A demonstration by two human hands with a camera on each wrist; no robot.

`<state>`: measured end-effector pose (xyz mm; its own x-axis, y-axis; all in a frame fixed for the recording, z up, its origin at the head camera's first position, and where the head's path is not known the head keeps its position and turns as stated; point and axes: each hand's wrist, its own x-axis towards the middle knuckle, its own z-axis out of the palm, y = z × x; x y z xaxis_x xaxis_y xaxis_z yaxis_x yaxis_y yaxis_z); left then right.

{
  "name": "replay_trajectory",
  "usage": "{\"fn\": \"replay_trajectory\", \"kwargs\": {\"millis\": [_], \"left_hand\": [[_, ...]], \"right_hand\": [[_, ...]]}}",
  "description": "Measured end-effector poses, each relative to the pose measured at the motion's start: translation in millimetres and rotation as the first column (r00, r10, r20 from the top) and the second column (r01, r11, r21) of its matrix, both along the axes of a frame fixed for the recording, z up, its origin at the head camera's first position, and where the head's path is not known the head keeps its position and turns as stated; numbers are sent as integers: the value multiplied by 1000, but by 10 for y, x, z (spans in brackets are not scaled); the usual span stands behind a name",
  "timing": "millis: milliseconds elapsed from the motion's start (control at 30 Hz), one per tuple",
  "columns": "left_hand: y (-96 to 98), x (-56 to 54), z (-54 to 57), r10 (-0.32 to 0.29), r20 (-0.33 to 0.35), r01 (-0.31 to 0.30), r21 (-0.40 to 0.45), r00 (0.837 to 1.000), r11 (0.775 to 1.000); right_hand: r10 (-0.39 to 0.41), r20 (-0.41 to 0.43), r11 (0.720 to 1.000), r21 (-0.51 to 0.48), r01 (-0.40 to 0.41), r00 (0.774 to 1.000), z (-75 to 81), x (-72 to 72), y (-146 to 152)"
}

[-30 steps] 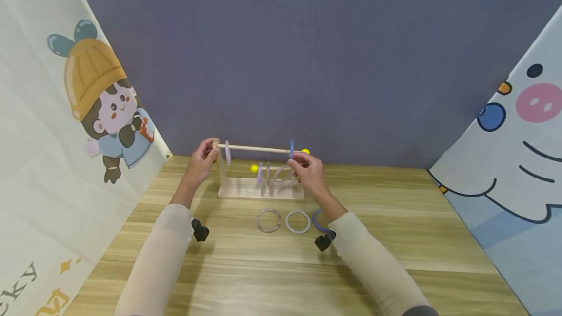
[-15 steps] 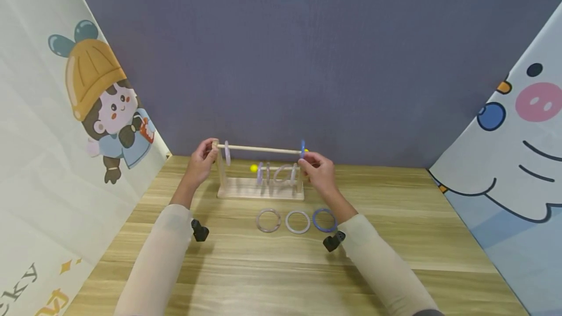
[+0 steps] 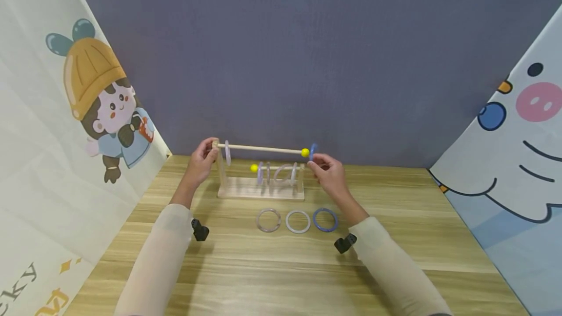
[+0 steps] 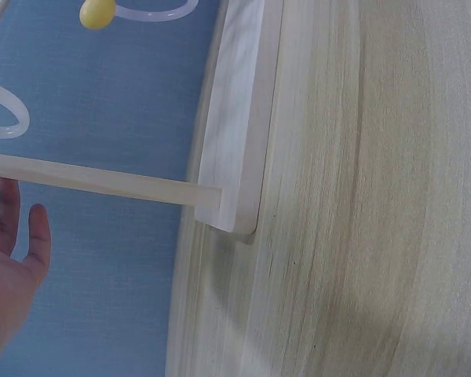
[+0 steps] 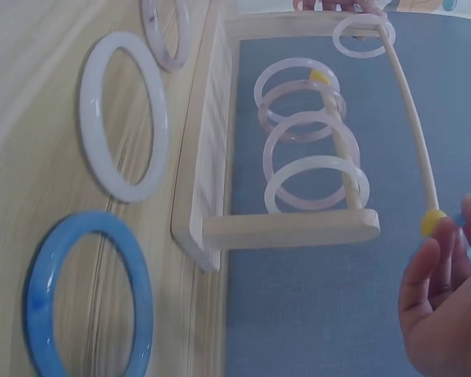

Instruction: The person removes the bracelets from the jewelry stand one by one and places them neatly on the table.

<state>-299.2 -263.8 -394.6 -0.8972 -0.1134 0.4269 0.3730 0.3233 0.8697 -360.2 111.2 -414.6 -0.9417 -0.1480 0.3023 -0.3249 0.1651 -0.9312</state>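
A wooden bangle stand (image 3: 261, 189) has an upper rod (image 3: 263, 148) and a lower rod, each tipped with a yellow ball. My left hand (image 3: 202, 162) holds the top of its left post (image 3: 221, 169), thumb in front and fingers behind. Between thumb and fingers my right hand (image 3: 328, 172) pinches a blue bangle (image 3: 313, 152), just right of the yellow ball (image 3: 305, 152) ending the upper rod. In the right wrist view, fingers mostly cover that bangle. One pale bangle (image 3: 227, 153) hangs near the upper rod's left end. Several pale bangles (image 5: 314, 161) hang on the lower rod.
In front of the stand, three bangles lie flat in a row on the wooden table: a brownish one (image 3: 269, 220), a white one (image 3: 298, 222) and a blue one (image 3: 325, 220). A dark blue-grey panel (image 3: 281, 62) rises behind the table, with printed panels on both sides.
The right hand has moved right, sliding the blue bangle along the upper rod and past the yellow ball at its tip. The left hand stays on the post.
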Motion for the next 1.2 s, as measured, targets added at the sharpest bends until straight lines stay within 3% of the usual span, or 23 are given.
{"fn": "replay_trajectory", "kwargs": {"millis": [233, 700, 1000, 1200], "left_hand": [[-31, -35, -21, -11, 34, 11, -8, 999, 1000], [-31, -40, -10, -26, 18, 26, -1, 1000, 1000], [-46, -66, -29, -16, 28, 16, 0, 999, 1000], [-42, -71, -39, -9, 32, 9, 6, 999, 1000]], "right_hand": [[15, -11, 998, 58, -14, 1000, -50, 33, 95], [60, -80, 979, 200, -43, 995, -255, 26, 386], [74, -166, 912, 411, 1, 983, -360, 53, 564], [134, -165, 866, 499, -35, 977, -454, 72, 683]]}}
